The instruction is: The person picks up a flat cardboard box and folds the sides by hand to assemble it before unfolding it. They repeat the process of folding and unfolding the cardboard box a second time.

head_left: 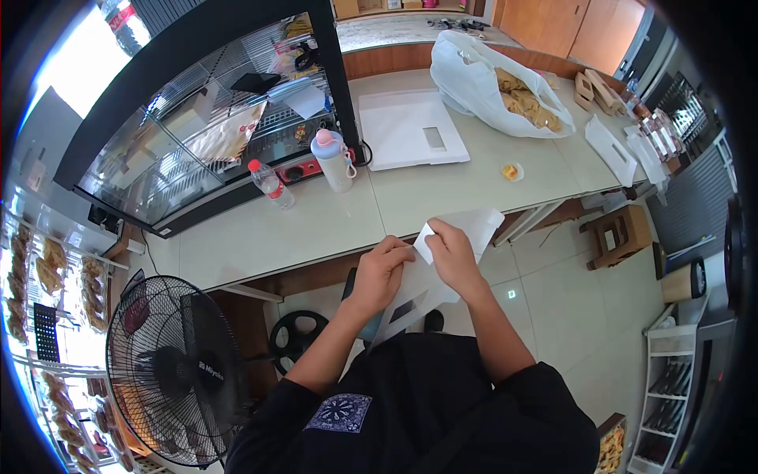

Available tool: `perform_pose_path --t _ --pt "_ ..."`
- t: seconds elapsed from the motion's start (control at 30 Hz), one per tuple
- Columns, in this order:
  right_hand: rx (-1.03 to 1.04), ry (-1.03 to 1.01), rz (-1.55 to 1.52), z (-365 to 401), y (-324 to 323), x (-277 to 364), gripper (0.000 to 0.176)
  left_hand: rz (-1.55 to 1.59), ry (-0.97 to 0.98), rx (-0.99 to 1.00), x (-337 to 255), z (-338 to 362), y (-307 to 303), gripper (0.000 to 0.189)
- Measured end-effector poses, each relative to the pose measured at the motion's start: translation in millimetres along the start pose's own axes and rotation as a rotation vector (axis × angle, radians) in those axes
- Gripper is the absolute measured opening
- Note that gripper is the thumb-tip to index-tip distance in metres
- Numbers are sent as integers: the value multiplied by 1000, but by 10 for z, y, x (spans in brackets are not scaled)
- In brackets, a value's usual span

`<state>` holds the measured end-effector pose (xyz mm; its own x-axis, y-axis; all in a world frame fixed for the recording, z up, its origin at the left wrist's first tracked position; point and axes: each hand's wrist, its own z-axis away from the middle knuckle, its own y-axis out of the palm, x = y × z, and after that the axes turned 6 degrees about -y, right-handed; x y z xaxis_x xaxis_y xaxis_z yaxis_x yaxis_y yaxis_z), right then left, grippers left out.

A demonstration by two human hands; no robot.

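The left hand point(385, 275) is mostly closed, its fingers curled and its thumb at the near side of the white card point(479, 229). The right hand point(452, 254) is closed too, fingers bent over a narrow folded part of that same card. The card is between and below the 2 hands, in front of the black shirt point(426, 395) and just off the near edge of the table point(316, 233); 1 end spreads out beyond the right hand, and the other, with a window-like patch (dark from this angle), slants down below the left hand.

Ahead of the left hand, across the table, are 2 bottles: a clear bottle point(272, 188) with a red cap and, to its right, a pale tumbler point(335, 166) with a pink top. Farther ahead of both hands lies a flat white panel point(410, 130) with 1 rectangular opening. Ahead and to the right of the right hand sit a small dish point(512, 172) with something yellow-orange in it and, beyond that, an open white plastic bag point(474, 87) holding brownish contents. The black fan point(178, 371) stands to the left of the left hand, well apart.
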<state>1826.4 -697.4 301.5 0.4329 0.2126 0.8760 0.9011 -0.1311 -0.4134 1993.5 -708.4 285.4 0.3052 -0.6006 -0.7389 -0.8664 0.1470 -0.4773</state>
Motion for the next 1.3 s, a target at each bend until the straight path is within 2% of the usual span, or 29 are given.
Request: perform_pose_path --t 0.03,0.13,0.17,0.23,0.33,0.37,0.5,0.6,0.7,0.8,0.83,0.9,1.03,1.13,1.17,1.3 --pt "20 -12 -33 -1 -46 5 18 53 11 4 -12 -16 -20 18" --pt "-28 -44 -96 51 -69 42 15 471 -485 -111 -101 27 -6 10" --pt "-86 -125 -94 72 -64 54 12 530 -501 -138 -50 24 -1 8" --pt "-203 -283 -93 112 -6 62 9 594 -510 -128 236 83 23 8" --pt "-333 -421 -53 150 153 -32 7 700 -481 -217 133 43 49 8" --pt "-311 -423 9 176 226 -127 11 689 -464 -254 65 35 72 8" --pt "-259 -316 -71 291 446 -56 13 454 -306 -321 8 62 198 9" --pt "-190 -286 -238 331 474 48 12 285 -289 -353 -16 54 141 9" --pt "3 -155 -261 278 370 -77 13 98 -262 -349 -17 58 89 9" --pt "-32 -56 -514 225 475 -250 14 73 -305 -317 -27 44 102 11" --pt "-58 -68 -557 211 490 -294 15 67 -258 -293 -38 30 86 11" --pt "-105 -87 -640 173 488 -311 15 58 -170 -246 -85 -4 49 13" --pt "-68 -21 -646 157 461 -356 14 110 -199 -131 -92 -38 -58 12" --pt "-97 -34 -691 127 443 -290 13 459 -292 -197 155 -2 -21 10" --pt "-94 23 -734 126 434 -242 12 589 -393 -180 182 -4 -29 7" --pt "-102 -5 -756 121 538 -301 11 535 -445 -165 173 -40 -23 6"
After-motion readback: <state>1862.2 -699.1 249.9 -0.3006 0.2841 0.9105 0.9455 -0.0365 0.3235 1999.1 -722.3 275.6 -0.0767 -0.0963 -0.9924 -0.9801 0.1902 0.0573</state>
